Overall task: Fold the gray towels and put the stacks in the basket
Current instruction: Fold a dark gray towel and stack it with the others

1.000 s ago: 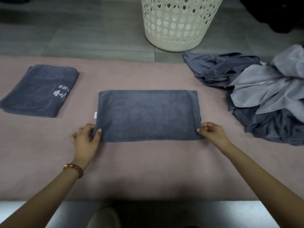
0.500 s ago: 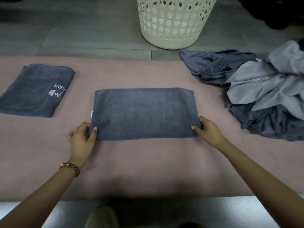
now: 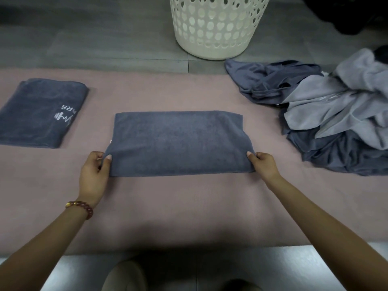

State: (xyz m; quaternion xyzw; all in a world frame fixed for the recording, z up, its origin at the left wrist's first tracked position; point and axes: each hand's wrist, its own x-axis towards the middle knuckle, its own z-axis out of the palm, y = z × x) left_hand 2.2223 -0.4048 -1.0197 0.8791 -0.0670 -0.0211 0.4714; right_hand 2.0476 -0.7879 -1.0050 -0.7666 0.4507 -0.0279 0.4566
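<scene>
Right now the half-folded gray towel point(image 3: 178, 143) lies flat as a long rectangle in the middle of the pink mat point(image 3: 189, 206), its long edges running left to right. The left hand point(image 3: 94, 171) pinches the towel's left short edge near the front corner, with the thumb on top of the cloth and the fingers curled round the edge. The right hand point(image 3: 263, 164) grips the right short edge in the same manner, thumb pressed on top and the other fingers curled in at the cloth's side. That left edge is lifted slightly off the mat.

At the mat's left end lies a folded towel point(image 3: 42, 112) with a white logo, well apart from the one being held. On the right sits a rumpled heap of unfolded towels point(image 3: 336, 114) — dark gray and pale gray mixed. The white basket point(image 3: 214, 28) with heart-shaped holes stands on the gray floor point(image 3: 84, 38) beyond the mat's far edge; its top is cut off by the frame. A beaded bracelet point(image 3: 80, 207) circles the left wrist.
</scene>
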